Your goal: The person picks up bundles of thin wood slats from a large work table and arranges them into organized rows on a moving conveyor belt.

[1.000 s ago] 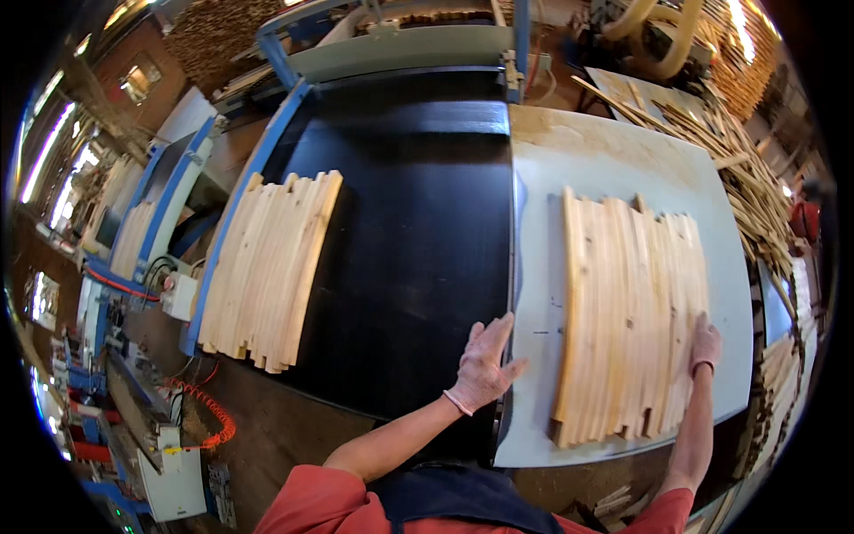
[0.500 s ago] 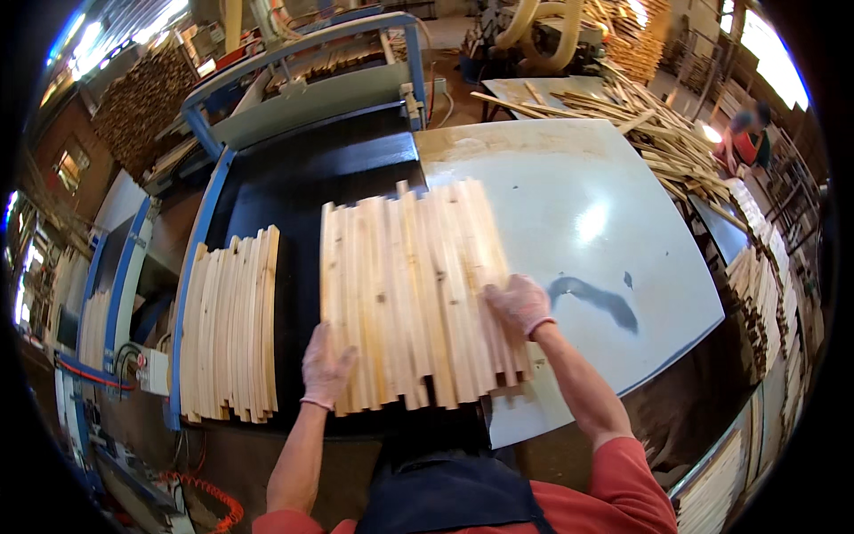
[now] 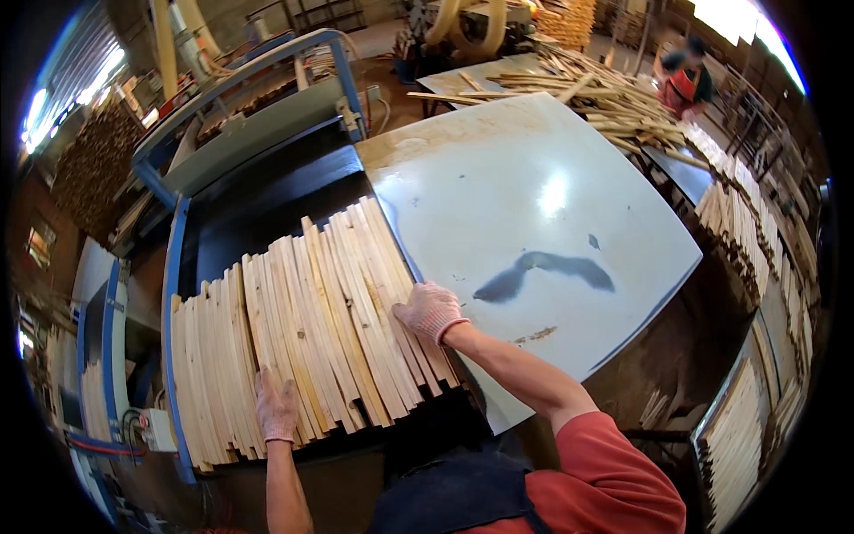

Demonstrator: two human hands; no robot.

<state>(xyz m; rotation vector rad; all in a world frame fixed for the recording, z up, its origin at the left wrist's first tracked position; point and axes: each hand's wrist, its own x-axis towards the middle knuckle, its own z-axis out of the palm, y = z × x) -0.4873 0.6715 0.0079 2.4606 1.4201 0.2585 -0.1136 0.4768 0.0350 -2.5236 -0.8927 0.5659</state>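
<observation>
A batch of pale wooden strips [image 3: 329,311] lies side by side on the black machine bed [image 3: 240,240], against another row of strips [image 3: 209,374] at its left. My gloved left hand [image 3: 277,408] grips the near left part of the batch, thumb on top, close to where the two rows meet. At the batch's right edge my gloved right hand [image 3: 431,311] holds the outermost strips, thumb over the top. Its fingertips are partly hidden. The strip ends are uneven at both the far and the near side.
A light grey sheet-topped table [image 3: 525,205] adjoins the bed on the right. Blue frame bars [image 3: 173,338] edge the bed. Loose sticks [image 3: 614,107] are piled beyond the table, near a person in red [image 3: 683,84]. More strips [image 3: 734,445] stand at the right.
The batch has moved left from across the table edge onto the black bed, closing the gap to the other row. Both hands moved left with it, and my view has shifted.
</observation>
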